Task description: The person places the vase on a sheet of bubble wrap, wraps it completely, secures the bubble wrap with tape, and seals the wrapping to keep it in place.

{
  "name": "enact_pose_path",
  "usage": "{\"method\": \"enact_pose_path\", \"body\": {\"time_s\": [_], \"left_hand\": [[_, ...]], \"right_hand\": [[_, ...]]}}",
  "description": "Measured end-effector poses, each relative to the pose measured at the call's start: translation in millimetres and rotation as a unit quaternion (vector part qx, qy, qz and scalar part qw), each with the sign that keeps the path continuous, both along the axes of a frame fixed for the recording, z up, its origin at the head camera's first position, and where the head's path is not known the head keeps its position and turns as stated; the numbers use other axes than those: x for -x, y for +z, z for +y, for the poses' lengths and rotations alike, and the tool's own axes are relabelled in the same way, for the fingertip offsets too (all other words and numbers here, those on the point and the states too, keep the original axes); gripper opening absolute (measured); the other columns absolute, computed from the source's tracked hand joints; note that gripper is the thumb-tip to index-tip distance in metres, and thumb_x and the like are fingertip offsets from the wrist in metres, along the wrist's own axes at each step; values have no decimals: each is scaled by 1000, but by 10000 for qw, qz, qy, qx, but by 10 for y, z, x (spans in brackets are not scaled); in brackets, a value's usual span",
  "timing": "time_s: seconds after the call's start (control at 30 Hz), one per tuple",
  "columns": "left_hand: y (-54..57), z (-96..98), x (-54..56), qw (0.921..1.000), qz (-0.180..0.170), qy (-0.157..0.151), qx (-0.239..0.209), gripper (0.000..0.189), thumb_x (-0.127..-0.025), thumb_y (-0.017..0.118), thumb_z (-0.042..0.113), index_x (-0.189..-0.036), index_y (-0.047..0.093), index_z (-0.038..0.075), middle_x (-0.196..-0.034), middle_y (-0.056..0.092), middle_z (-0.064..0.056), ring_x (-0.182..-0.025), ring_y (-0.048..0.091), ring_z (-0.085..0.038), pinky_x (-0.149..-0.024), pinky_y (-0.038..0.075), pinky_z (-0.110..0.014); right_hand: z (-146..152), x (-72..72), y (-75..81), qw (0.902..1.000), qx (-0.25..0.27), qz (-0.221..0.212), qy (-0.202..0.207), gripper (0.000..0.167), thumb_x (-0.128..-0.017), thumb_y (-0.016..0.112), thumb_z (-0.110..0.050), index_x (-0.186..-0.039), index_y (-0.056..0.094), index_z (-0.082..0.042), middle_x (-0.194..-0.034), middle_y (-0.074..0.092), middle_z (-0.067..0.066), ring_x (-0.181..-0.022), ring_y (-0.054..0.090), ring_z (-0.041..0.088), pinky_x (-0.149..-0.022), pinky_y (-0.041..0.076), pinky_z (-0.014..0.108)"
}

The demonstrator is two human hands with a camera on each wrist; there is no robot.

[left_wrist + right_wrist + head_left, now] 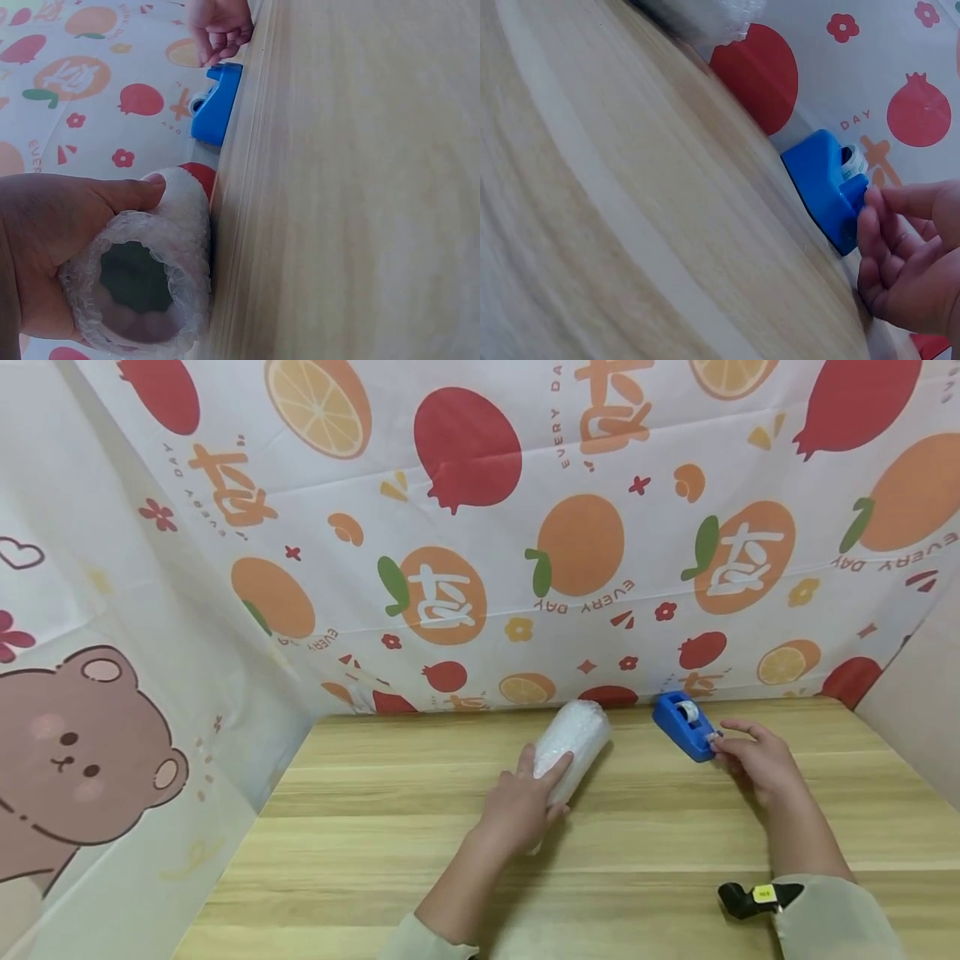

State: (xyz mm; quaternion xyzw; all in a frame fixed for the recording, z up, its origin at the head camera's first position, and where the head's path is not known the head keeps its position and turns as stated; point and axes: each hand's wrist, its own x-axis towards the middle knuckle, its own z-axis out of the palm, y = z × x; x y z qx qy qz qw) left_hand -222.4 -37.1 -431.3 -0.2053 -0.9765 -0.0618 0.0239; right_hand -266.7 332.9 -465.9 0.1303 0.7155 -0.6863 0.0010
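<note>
A cylinder wrapped in bubble wrap [576,739] lies on its side on the table. My left hand [516,807] holds its near end, thumb on one side and fingers on the other. Its open end [137,279] faces the left wrist camera, dark green inside with the wrap bunched round the rim. Toward the back right stands a blue tape dispenser [681,727] with a small roll of tape [687,710] in it. At the dispenser's cutting end, my right hand [759,762] pinches the end of the tape between thumb and forefinger, its other fingers loosely curled.
The wood-grain table [360,835] runs back to a fruit-printed cloth [510,552] hung behind it. Another cloth with a bear print [82,752] hangs on the left. A black strap piece with a yellow label [763,893] sits at my right sleeve.
</note>
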Motion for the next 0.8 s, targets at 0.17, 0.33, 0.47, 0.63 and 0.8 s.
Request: {"method": "enact_pose_path", "body": {"time_s": [0.17,0.33,0.47,0.63,0.8], "left_hand": [[-11,-5,-8,10000,-11,7,-36,72,-92,63,50,-153,26,46,-156,28,-21,-91,59,-36,-62,53,-42],[-12,-2,3,10000,30,-7,-49,72,-92,63,50,-153,26,45,-155,29,-21,-91,59,-36,-63,54,-42],[-11,1,8,10000,67,-12,-33,72,-92,64,50,-153,26,44,-155,29,-21,-91,60,-36,-63,54,-43],[-12,-6,6,10000,74,-13,-42,72,-92,64,50,-153,26,44,-155,30,-21,-90,60,-36,-63,54,-43],[1,-12,-2,10000,-13,18,-88,72,-92,63,50,-153,26,45,-156,28,-20,-92,59,-36,-64,54,-43]], "right_hand": [[-8,-16,-11,9958,893,113,171,34,-100,58,-17,-131,46,-17,-82,73,-6,-77,73,10,-65,52,23],[-19,-26,-1,9913,1284,188,239,25,-101,54,-14,-125,48,-19,-83,72,-6,-78,72,10,-66,52,23],[-4,-39,11,9827,1789,331,341,24,-101,54,-11,-123,48,-19,-82,71,-4,-78,72,9,-69,54,24],[18,-48,11,9759,2094,471,400,21,-100,55,-9,-119,52,-19,-80,71,-3,-78,70,9,-74,55,27],[14,-57,33,9797,1920,432,390,16,-100,54,-11,-110,58,-23,-83,71,-3,-79,69,10,-74,55,27]]}}
